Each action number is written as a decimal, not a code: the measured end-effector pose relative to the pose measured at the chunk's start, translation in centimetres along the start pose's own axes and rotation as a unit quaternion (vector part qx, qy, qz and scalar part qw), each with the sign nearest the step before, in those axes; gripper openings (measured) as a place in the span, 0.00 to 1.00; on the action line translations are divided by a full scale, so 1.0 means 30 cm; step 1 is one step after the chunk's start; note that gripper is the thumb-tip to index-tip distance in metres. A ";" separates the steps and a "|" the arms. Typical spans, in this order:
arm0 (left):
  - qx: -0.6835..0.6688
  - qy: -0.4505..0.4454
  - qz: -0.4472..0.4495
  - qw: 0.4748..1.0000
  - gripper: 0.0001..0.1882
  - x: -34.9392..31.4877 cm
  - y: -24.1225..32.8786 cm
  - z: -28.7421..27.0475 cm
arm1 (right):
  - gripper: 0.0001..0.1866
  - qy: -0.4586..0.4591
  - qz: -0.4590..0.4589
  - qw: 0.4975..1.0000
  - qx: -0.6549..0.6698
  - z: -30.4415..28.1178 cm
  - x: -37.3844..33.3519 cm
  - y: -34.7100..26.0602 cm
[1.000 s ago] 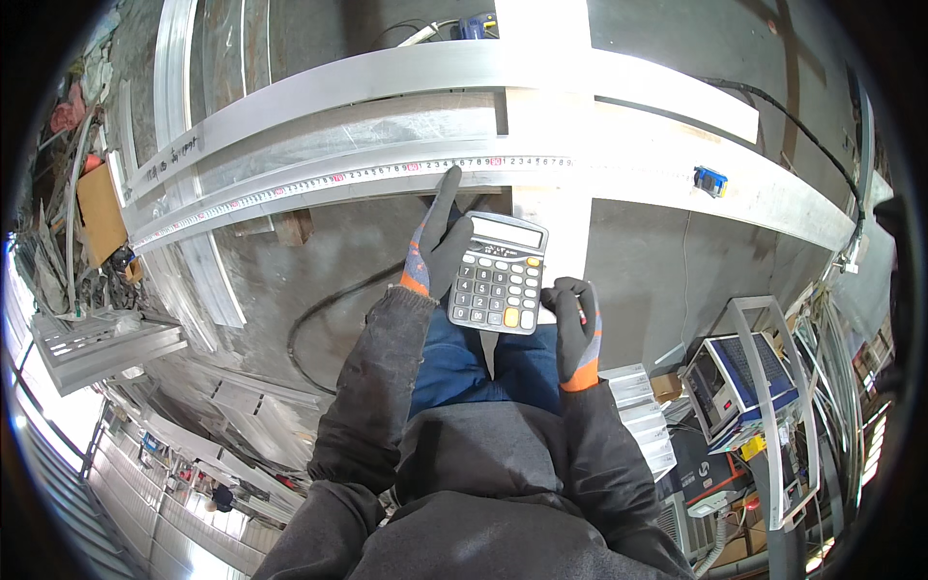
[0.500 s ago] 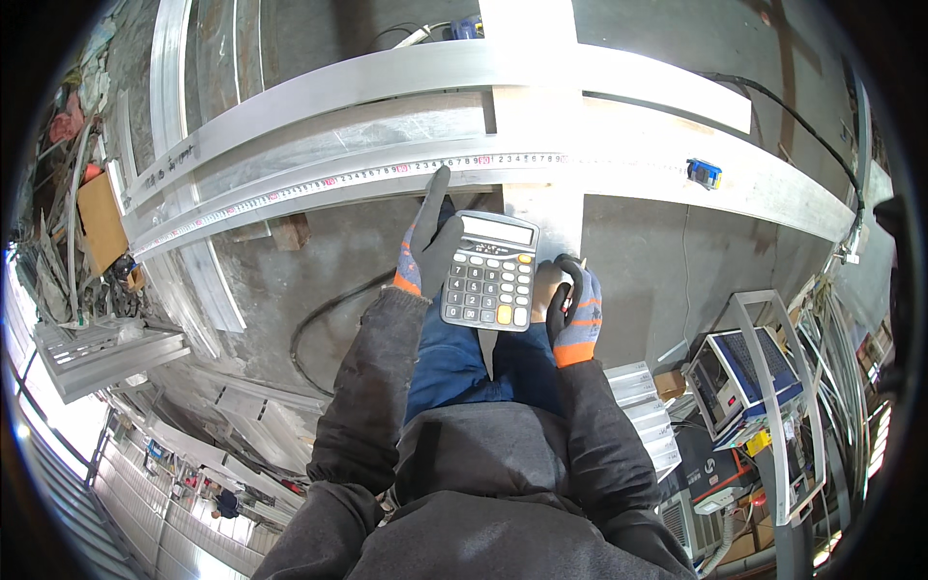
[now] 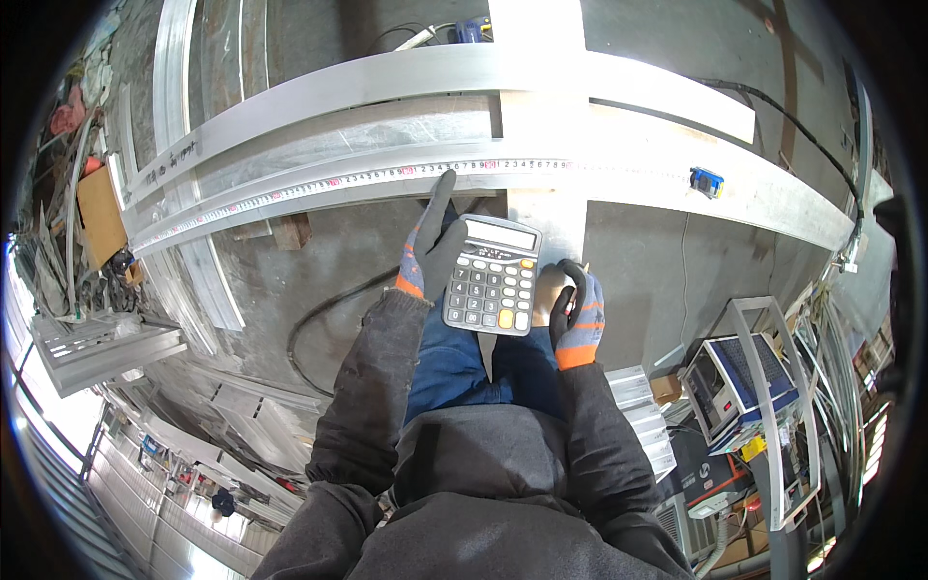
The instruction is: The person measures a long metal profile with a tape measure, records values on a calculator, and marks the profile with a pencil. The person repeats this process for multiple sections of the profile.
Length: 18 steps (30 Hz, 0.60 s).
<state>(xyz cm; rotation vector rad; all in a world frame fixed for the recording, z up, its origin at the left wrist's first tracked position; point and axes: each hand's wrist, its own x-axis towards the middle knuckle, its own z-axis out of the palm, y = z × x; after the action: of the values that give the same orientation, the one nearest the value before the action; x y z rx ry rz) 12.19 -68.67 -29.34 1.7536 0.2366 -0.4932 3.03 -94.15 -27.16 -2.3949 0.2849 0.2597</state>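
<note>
My left hand [image 3: 431,242], in a grey glove with an orange cuff, holds a grey calculator [image 3: 493,275] from its left side, with the index finger stretched up toward the tape. The calculator has dark keys and one orange key. My right hand [image 3: 578,311], in the same kind of glove, hangs just right of the calculator with its fingers curled in. I cannot make out anything in it. Above both hands a tape measure strip [image 3: 406,174] lies along long aluminium profiles [image 3: 338,97]. Its blue case [image 3: 707,181] rests at the right end.
A wide aluminium bar [image 3: 541,106] crosses the long profiles. A black cable [image 3: 319,314] loops on the concrete floor at the left. More profiles [image 3: 106,338] lie stacked at the far left. A machine with a blue panel [image 3: 739,382] and boxes stand at the right.
My right hand has drawn a little away from the calculator's right edge and curled its fingers. The left hand still holds the calculator in about the same place.
</note>
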 end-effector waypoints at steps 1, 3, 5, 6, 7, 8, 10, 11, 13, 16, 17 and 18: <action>0.009 0.003 0.001 1.000 0.38 0.000 0.001 0.001 | 0.20 -0.002 0.001 1.000 -0.001 0.000 0.000 0.000; -0.005 0.000 -0.003 1.000 0.38 0.000 0.003 0.002 | 0.20 -0.004 0.004 1.000 -0.002 0.000 -0.001 0.002; -0.007 0.001 0.002 1.000 0.38 -0.001 0.005 0.003 | 0.19 -0.006 0.005 1.000 -0.003 0.001 -0.001 0.005; -0.005 0.004 0.010 1.000 0.38 -0.003 0.006 0.005 | 0.19 0.001 0.000 1.000 -0.020 0.005 0.001 0.007; 0.004 0.009 0.018 1.000 0.38 -0.004 0.006 0.007 | 0.18 0.002 -0.004 1.000 -0.009 0.007 0.002 0.009; -0.045 0.000 -0.018 0.999 0.38 -0.007 0.005 0.007 | 0.18 0.005 -0.012 1.000 -0.007 0.008 0.001 0.011; -0.027 0.007 -0.009 1.000 0.37 -0.010 0.002 0.011 | 0.17 0.012 -0.024 1.000 -0.010 0.009 0.002 0.014; -0.015 0.011 -0.003 1.000 0.37 -0.010 0.000 0.013 | 0.17 0.006 -0.019 1.000 -0.006 0.008 0.002 0.015; 0.031 0.012 0.044 0.998 0.37 -0.006 -0.003 0.017 | 0.16 0.007 -0.025 1.000 -0.016 0.004 0.003 0.016; 0.073 0.008 0.059 0.996 0.37 0.002 0.007 0.028 | 0.16 -0.005 -0.012 1.000 -0.008 -0.006 0.005 0.014; 0.084 0.004 0.045 0.995 0.37 0.006 0.014 0.033 | 0.16 -0.011 -0.001 1.000 -0.007 -0.011 0.008 0.011; 0.048 0.004 0.045 0.998 0.37 0.008 0.022 0.041 | 0.15 -0.017 0.010 1.000 -0.007 -0.016 0.012 0.007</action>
<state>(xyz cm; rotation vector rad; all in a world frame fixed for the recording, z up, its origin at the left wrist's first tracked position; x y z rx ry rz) 12.44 -70.05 -29.08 1.8510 0.1408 -0.4387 3.36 -94.67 -27.02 -2.4003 0.2940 0.3117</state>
